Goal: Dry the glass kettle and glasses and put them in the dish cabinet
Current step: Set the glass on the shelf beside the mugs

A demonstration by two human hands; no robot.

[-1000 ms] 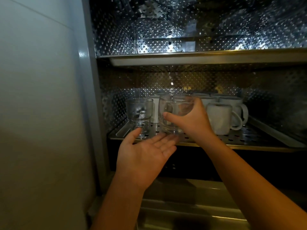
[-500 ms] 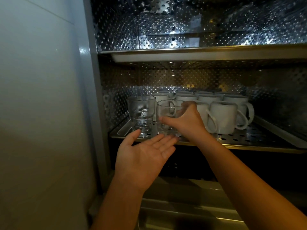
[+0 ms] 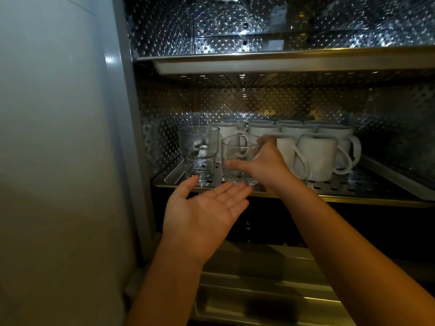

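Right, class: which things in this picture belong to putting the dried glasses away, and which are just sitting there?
Belongs to the job: clear glass tumbler, gripped by the right hand; second clear glass tumbler to its left; perforated steel cabinet shelf; open left hand below.
Just there: white ceramic mugs; upper steel shelf.

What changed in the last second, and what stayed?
The right hand lowered the glass it grips onto the tray, beside the stacked glasses. Nothing was let go. The left hand stayed open, palm up, below the tray; the mugs did not move.
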